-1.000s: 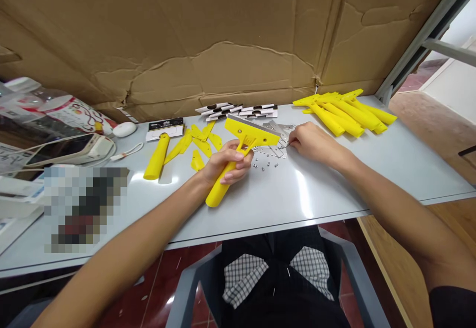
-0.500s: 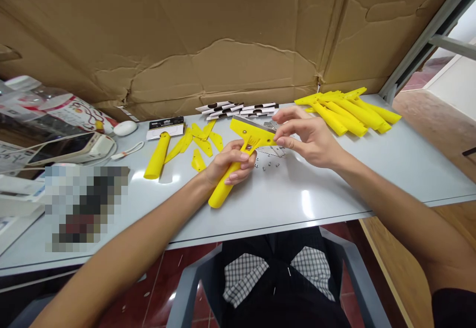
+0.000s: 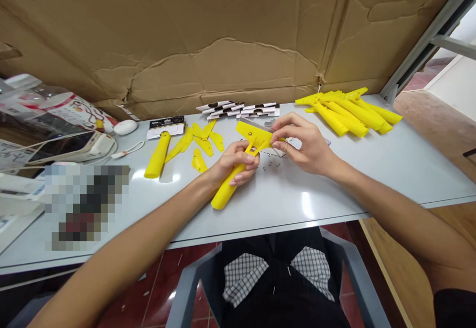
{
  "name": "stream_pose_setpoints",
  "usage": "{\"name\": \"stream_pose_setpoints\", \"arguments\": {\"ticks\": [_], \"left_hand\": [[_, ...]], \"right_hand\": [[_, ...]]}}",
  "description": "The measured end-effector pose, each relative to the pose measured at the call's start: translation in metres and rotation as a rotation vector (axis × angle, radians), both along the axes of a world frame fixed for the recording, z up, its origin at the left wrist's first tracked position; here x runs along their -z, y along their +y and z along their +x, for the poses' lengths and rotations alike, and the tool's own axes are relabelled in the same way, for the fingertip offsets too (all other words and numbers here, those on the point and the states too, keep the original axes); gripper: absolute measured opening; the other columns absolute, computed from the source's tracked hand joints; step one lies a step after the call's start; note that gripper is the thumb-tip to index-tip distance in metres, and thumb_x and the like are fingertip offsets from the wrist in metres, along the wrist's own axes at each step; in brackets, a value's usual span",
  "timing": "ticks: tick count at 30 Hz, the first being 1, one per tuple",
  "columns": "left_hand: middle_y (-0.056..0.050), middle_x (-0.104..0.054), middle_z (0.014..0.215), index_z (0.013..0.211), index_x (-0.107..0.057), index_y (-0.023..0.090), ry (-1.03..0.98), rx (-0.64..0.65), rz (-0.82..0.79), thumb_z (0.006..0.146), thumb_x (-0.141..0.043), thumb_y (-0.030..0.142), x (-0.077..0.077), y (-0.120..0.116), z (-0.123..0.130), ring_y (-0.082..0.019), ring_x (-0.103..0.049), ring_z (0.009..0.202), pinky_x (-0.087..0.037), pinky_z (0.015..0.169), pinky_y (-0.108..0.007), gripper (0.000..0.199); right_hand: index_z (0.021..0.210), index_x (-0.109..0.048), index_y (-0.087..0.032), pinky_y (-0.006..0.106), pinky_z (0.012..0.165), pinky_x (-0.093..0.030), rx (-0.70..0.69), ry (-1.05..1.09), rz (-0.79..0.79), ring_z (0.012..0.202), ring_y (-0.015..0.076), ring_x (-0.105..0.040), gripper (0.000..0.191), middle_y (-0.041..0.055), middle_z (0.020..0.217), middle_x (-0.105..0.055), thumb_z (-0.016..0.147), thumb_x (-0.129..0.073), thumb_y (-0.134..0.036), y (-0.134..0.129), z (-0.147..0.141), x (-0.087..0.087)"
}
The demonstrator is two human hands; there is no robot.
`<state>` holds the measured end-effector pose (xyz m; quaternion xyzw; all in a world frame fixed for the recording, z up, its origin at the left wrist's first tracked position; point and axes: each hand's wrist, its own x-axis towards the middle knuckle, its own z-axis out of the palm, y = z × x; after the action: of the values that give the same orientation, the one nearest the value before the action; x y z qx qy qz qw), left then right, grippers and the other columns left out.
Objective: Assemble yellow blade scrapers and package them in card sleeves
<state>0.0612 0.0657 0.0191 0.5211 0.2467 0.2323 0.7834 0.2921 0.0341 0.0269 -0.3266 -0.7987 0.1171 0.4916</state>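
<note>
My left hand is wrapped round the handle of a yellow scraper, which is tilted with its wide head away from me. A metal blade runs along the far edge of that head. My right hand grips the head's right end between thumb and fingertips, covering that corner. Small metal screws lie on the table beneath, beside thin metal pieces partly hidden by my hands. To the left are loose yellow plates and a yellow handle propped against a black-and-white package.
Several yellow scraper handles are heaped at the back right of the white table. White-and-black folded cards lie along the cardboard wall. A handheld device, a white mouse and bottles crowd the left.
The scraper has shifted slightly right in my left hand. My right hand's fingers have closed in on the right end of the head, now covering its right screw.
</note>
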Motion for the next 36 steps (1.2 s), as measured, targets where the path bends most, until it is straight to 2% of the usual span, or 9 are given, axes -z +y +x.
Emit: {"name": "stream_pose_setpoints", "arguments": {"ticks": [10,15,23,32,36], "left_hand": [[0.006,-0.042,0.041,0.06,-0.053,0.017,-0.026,-0.012,-0.034,0.075,-0.078,0.032,-0.002,-0.005,0.002,-0.005,-0.029,0.025,-0.027,0.023,-0.015,0.033],[0.007,-0.041,0.043,0.061,-0.051,0.018,-0.054,-0.037,-0.045,0.074,-0.079,0.033,-0.005,-0.009,0.007,-0.004,-0.029,0.025,-0.027,0.023,-0.015,0.035],[0.006,-0.042,0.039,0.06,-0.052,0.018,-0.037,-0.062,-0.066,0.078,-0.075,0.033,-0.004,-0.013,0.01,-0.005,-0.028,0.024,-0.027,0.024,-0.015,0.033],[0.007,-0.049,0.05,0.065,-0.051,0.018,-0.051,-0.146,-0.114,0.076,-0.077,0.029,-0.003,-0.016,0.014,-0.004,-0.032,0.027,-0.028,0.025,-0.016,0.03],[0.007,-0.052,0.053,0.069,-0.052,0.017,-0.046,-0.174,-0.125,0.076,-0.077,0.026,-0.004,-0.017,0.015,-0.003,-0.034,0.028,-0.029,0.025,-0.015,0.027]], "right_hand": [[0.092,-0.069,-0.023,0.039,0.085,-0.056,0.005,0.044,-0.033,0.099,0.0205,-0.066,0.009,0.007,0.108,-0.067,0.098,-0.063,-0.024,-0.001,-0.003,0.003],[0.09,-0.069,-0.023,0.035,0.077,-0.055,0.035,0.082,-0.078,0.095,0.0197,-0.067,0.01,0.0065,0.108,-0.071,0.097,-0.064,-0.027,0.0,-0.004,0.003],[0.086,-0.068,-0.023,0.033,0.074,-0.055,0.066,0.17,-0.176,0.097,0.0201,-0.068,0.014,0.0052,0.099,-0.074,0.095,-0.068,-0.034,-0.001,-0.007,0.004],[0.087,-0.071,-0.021,0.032,0.07,-0.057,0.091,0.232,-0.323,0.091,0.019,-0.068,0.016,0.0056,0.1,-0.074,0.092,-0.069,-0.037,0.002,-0.008,0.009],[0.086,-0.072,-0.021,0.032,0.07,-0.056,0.117,0.175,-0.283,0.091,0.019,-0.069,0.012,0.0059,0.1,-0.075,0.092,-0.069,-0.031,0.002,-0.007,0.009]]}}
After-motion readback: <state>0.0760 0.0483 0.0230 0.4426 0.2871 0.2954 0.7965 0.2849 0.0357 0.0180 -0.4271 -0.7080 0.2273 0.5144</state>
